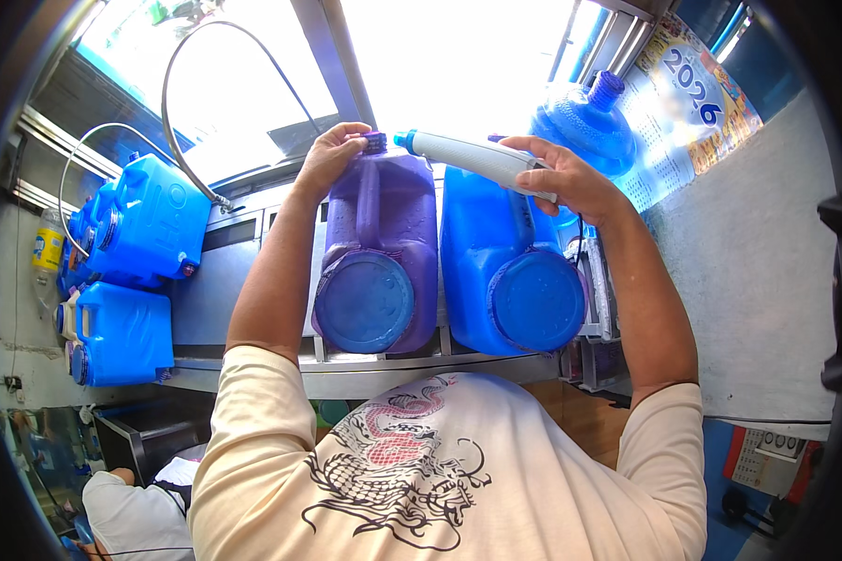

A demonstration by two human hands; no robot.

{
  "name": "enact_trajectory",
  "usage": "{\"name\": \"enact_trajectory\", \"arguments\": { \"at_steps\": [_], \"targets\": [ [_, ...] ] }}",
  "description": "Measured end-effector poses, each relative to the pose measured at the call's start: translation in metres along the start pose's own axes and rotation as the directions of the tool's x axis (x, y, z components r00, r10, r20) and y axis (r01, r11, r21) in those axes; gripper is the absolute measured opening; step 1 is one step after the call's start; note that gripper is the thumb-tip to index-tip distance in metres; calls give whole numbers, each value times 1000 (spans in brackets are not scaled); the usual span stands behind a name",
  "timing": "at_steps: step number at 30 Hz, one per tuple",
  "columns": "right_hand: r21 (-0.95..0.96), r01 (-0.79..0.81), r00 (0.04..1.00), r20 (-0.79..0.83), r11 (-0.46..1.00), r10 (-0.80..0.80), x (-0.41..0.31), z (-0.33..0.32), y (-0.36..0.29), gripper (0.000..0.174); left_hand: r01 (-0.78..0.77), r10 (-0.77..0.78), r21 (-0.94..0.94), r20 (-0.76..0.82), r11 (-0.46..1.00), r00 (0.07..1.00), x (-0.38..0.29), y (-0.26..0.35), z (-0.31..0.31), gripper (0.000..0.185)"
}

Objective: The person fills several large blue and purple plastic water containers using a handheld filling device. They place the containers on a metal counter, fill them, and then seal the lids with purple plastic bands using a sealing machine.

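Observation:
A purple plastic water jug (421, 217) with a large blue round cap stands upright on a metal counter before me. My left hand (335, 156) pinches the small dark purple cap (374, 143) at its top. My right hand (568, 175) holds a white handheld heat gun or dryer (473, 158), its blue-ringed nozzle pointing left, close to that small cap. Below the tool, a blue water jug (473, 259) with a round blue cap stands just right of the purple one. Part of its top lies behind the tool and my right hand.
Blue water jugs (175, 203) stand at the left, beside a curved metal hose (166, 91). A round blue water bottle (582, 126) stands at the back right by a wall calendar (695, 91). The counter's front edge (393, 372) is close to my body. Another person (133, 512) is at the lower left.

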State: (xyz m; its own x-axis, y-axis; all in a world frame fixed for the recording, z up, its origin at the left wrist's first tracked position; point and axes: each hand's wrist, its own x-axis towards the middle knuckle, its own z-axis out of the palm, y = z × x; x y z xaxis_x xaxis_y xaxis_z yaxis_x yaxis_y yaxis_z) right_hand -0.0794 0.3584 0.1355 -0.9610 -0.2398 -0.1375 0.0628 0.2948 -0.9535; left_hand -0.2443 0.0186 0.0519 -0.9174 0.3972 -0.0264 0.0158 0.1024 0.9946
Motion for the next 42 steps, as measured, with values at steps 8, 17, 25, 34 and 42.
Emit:
{"name": "enact_trajectory", "arguments": {
  "at_steps": [8,17,25,34,42],
  "targets": [
    [27,-13,1000,12,1000,13,-4,1,-6,84,-95,89,-124,-52,988,995,5,-8,2,48],
    [1,-19,999,-28,1000,19,-10,4,-8,82,-82,87,111,-39,990,995,-1,5,14,60],
    [20,-21,1000,-7,1000,21,-12,9,-16,81,-46,60,190,-67,981,996,-1,4,11,57],
    [0,-28,999,-31,1000,28,-14,13,-16,83,-70,78,194,-34,979,996,5,-4,7,56],
    [-9,-38,998,-59,999,38,-21,18,-21,79,-109,121,160,-70,981,990,4,-6,9,56]
  ]
}}
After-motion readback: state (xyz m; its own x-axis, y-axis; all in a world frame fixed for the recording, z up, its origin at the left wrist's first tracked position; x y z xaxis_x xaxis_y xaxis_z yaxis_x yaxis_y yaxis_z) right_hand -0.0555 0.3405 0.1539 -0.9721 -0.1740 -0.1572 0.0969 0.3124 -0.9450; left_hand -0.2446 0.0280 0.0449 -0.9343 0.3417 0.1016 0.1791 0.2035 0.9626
